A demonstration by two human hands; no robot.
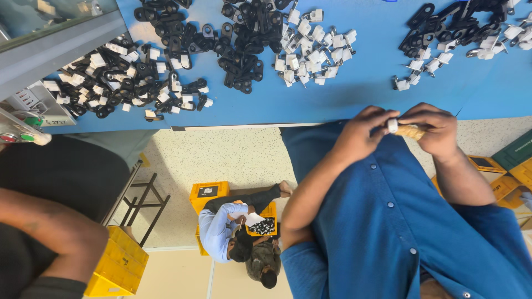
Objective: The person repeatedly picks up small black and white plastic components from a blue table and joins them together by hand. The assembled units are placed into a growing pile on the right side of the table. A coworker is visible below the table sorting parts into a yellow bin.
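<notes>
Both hands meet over the blue shirt (388, 221): the left hand (363, 133) has its grip pinched on a small white clip (392, 125), the right hand (438, 130) clenched around a tan piece (411, 132) touching it, just below the blue tabletop (366, 83) edge

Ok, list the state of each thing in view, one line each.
left hand: pinching the small white piece
right hand: closed on the tan piece
black parts: loose piles on the blue table
white clips: loose heap, untouched
</notes>
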